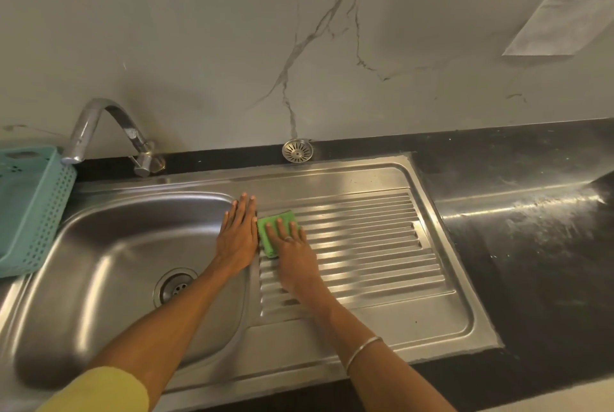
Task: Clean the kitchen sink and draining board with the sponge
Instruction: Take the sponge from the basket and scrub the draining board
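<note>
The green sponge is pressed flat onto the draining board by the right hand — fingers straight; the left hand is laid flat, apparently on the sink rim — just beside.

Sponge on draining board, both hands flat.
Right hand presses green sponge onto ribbed draining board; left hand, at sponge's nine o'clock, rests on sink rim.
</note>
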